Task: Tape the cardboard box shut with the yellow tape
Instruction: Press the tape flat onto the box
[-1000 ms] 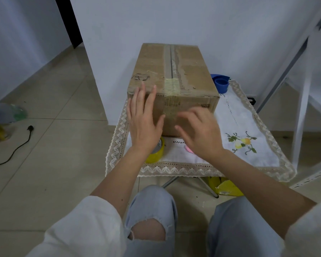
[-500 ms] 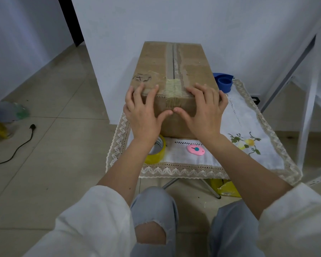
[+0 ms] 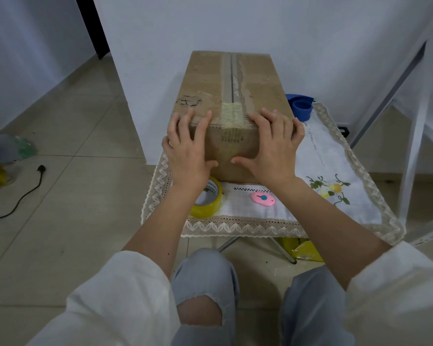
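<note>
A long brown cardboard box (image 3: 210,86) stands on a small table with its top flaps closed; a dark seam runs down the middle and a short piece of old tape crosses the near edge. My left hand (image 3: 186,148) grips the box's near left corner, fingers over the top edge and thumb on the front face. My right hand (image 3: 273,146) grips the near right corner the same way. A yellow tape roll (image 3: 210,202) lies flat on the cloth under my left wrist, partly hidden by it.
A pink cutter (image 3: 263,199) lies on the white lace-edged cloth (image 3: 335,196) near the front. A blue tape dispenser (image 3: 301,107) sits right of the box. A black cable (image 3: 23,198) trails on the floor at left; a white metal frame (image 3: 415,136) stands at right.
Both hands rose from in front of the box onto its near top edge, then spread outward to the two corners. The pink cutter came into view once my right hand lifted.
</note>
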`<control>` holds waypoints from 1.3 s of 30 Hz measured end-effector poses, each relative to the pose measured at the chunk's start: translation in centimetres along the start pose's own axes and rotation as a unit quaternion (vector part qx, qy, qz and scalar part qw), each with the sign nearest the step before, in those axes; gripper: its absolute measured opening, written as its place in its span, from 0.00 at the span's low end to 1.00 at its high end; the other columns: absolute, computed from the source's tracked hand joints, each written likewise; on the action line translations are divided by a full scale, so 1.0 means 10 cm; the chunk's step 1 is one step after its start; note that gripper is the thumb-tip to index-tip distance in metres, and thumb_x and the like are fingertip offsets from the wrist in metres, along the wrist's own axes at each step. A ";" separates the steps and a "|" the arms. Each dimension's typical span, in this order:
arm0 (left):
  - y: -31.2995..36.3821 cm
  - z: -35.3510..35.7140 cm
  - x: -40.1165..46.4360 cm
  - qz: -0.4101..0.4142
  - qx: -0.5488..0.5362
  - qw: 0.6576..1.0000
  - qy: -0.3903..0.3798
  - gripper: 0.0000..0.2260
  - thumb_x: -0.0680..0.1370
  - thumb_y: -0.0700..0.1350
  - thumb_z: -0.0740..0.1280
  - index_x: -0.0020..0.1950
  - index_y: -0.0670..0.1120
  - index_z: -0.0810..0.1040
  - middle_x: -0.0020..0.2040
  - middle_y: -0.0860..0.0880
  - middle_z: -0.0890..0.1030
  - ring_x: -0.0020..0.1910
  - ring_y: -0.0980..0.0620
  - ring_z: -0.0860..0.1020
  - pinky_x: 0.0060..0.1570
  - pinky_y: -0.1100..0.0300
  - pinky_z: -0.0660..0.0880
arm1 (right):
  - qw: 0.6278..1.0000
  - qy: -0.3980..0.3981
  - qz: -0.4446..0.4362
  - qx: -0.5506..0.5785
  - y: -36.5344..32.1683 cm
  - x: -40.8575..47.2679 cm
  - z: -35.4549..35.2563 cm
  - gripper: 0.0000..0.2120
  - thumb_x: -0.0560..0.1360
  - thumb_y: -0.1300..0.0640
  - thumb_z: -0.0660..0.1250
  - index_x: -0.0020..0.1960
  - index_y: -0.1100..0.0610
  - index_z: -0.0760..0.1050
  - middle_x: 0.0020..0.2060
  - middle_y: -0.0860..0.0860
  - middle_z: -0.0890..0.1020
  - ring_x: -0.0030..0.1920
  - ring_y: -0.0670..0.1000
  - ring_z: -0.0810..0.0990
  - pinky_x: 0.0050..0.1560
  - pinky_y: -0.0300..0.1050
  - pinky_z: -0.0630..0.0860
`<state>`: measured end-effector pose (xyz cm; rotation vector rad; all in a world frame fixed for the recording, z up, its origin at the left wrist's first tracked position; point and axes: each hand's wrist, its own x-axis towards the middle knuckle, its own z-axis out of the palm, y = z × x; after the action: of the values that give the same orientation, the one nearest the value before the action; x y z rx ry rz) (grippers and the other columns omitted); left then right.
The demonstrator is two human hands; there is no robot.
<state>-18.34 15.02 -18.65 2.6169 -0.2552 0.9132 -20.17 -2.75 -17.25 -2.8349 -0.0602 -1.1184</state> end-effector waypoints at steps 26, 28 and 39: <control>-0.03 -0.19 0.12 0.023 -0.015 1.000 0.003 0.37 0.65 0.64 0.72 0.71 0.56 0.68 0.69 0.47 0.70 0.68 0.44 0.65 0.65 0.48 0.58 | 0.998 -0.003 0.005 0.055 -0.01 0.11 -0.23 0.32 0.68 0.31 0.64 0.65 0.49 0.71 0.62 0.48 0.75 0.67 0.51 0.69 0.72 0.57 0.47; 0.03 -0.24 0.19 0.039 -0.021 0.999 0.006 0.38 0.65 0.64 0.71 0.72 0.53 0.67 0.71 0.48 0.69 0.72 0.46 0.64 0.67 0.49 0.54 | 0.997 0.006 -0.023 0.075 -0.03 0.21 -0.25 0.30 0.70 0.33 0.63 0.66 0.49 0.71 0.64 0.47 0.76 0.69 0.50 0.69 0.73 0.58 0.51; 0.05 -0.15 0.33 0.128 -0.113 0.984 -0.052 0.26 0.72 0.55 0.71 0.68 0.48 0.75 0.69 0.50 0.75 0.72 0.51 0.69 0.69 0.51 0.56 | 0.975 -0.070 -0.081 0.194 -0.05 0.34 -0.10 0.19 0.73 0.47 0.69 0.62 0.52 0.78 0.60 0.49 0.81 0.66 0.50 0.76 0.70 0.52 0.64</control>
<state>-16.78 14.99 -15.37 2.4597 -0.6954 0.7742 -18.45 -2.39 -14.15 -2.5822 -0.4739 -0.8184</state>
